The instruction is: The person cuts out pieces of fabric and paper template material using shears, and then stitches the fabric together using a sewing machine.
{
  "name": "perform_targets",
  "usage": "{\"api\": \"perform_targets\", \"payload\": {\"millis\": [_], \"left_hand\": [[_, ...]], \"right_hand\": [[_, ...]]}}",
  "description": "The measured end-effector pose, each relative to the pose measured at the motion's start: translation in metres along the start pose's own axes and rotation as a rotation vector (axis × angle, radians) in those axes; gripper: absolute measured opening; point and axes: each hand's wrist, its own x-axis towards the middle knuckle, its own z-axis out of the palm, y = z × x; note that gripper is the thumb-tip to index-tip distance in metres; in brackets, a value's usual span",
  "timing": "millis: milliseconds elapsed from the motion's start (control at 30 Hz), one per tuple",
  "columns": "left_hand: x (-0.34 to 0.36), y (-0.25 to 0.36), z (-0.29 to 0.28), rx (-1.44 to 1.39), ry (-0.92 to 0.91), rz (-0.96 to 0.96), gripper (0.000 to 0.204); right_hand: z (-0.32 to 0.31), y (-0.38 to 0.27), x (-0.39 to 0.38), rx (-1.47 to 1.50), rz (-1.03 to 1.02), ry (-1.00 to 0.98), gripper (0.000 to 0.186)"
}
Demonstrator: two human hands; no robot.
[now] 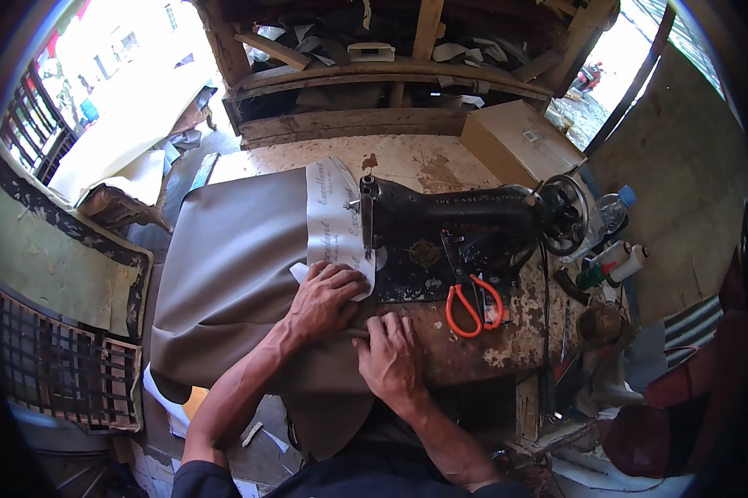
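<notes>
A large sheet of brown leatherette (233,249) spreads over the left of the sewing table. Along its right side runs a strip of white printed backing (324,199), reaching under the head of a black sewing machine (465,212). My left hand (328,299) is on the strip's near end, fingers bent and closed over the material; its fingertips are partly hidden. Just to its right, my right hand (389,357) lies at the table's front edge, fingers extended and holding nothing visible. Orange-handled scissors (465,319) rest on the machine's bed.
A cardboard box (519,141) stands behind the machine. To the right are the handwheel (563,216), a plastic bottle (613,207) and thread spools (627,264). Wooden shelving (357,124) with scraps rises at the back. A webbed furniture frame (67,357) stands at left.
</notes>
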Motion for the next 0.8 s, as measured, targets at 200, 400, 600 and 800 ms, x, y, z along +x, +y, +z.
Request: {"api": "perform_targets", "payload": {"millis": [200, 400, 600, 800], "left_hand": [[-0.001, 0.010, -0.020, -0.084, -0.108, -0.107, 0.044], [-0.011, 0.039, -0.043, -0.139, -0.200, -0.222, 0.054], [-0.017, 0.047, -0.037, -0.177, -0.248, -0.142, 0.046], [-0.017, 0.047, -0.025, -0.294, -0.175, -0.129, 0.023]], "right_hand": [[0.006, -0.007, -0.026, 0.095, 0.068, 0.025, 0.024], [0.011, -0.018, -0.040, 0.001, 0.028, 0.051, 0.020], [0.018, -0.011, -0.041, 0.027, -0.024, 0.143, 0.018], [0.022, -0.006, -0.044, -0.005, -0.061, 0.175, 0.011]]}}
